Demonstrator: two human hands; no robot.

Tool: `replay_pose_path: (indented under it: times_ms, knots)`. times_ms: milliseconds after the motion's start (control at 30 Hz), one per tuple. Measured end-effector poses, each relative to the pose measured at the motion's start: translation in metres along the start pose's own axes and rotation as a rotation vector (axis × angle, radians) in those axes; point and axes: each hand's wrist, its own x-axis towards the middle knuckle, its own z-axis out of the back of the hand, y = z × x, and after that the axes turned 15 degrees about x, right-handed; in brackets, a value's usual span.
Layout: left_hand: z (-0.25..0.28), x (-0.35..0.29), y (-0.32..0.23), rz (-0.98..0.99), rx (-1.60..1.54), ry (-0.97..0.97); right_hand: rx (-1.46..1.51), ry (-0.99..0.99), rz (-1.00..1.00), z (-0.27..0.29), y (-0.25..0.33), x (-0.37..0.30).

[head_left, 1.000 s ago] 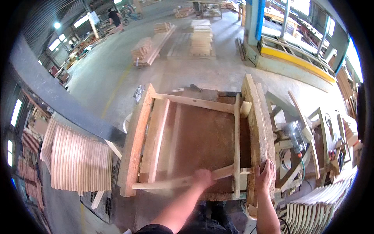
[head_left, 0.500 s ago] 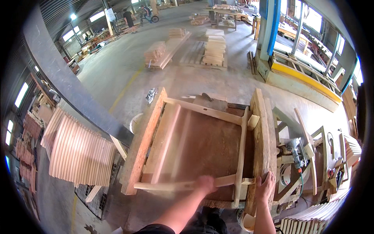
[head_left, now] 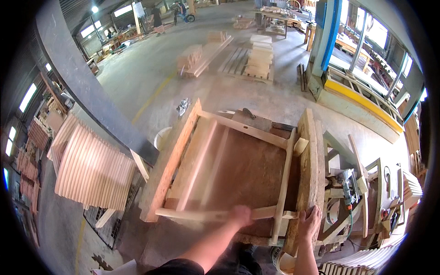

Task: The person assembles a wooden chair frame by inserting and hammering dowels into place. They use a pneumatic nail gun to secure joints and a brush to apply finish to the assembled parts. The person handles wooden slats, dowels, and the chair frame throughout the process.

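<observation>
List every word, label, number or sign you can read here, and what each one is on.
Readable text: none.
White sheet in the far upper left: too small to read.
Power tool at the right: too small to make out any marking.
Wooden frame under the left hand: no writing that I can see.

Grey post [head_left: 83, 75] near pale wooden slats [head_left: 94, 169], yellow-edged frame [head_left: 360, 102] beyond

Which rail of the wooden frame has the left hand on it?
The near rail, closest to the person's body; the left hand covers part of it. The far rail, left-side rail and right-side rail are free of hands.
</observation>
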Motion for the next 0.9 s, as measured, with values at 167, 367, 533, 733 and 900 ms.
replay_pose_path:
  times_ms: [167, 367, 533, 733, 900]
  knots:
    - [-0.016, 0.016, -0.009, 0.033, 0.122, 0.07, -0.019, 0.039, -0.029, 0.013, 0.006, -0.001]
    - [0.002, 0.008, -0.006, 0.113, 0.063, 0.071, 0.02, 0.048, -0.009, 0.0, 0.007, 0.006]
    - [0.008, 0.011, -0.01, 0.094, 0.074, 0.012, -0.01, 0.021, -0.025, 0.004, 0.006, 0.008]
    - [0.002, 0.011, -0.008, 0.101, 0.096, 0.03, 0.013, 0.026, -0.049, 0.002, 0.006, 0.001]
    - [-0.005, 0.012, -0.007, 0.099, 0.099, 0.017, -0.012, 0.005, -0.021, 0.001, 0.003, 0.002]
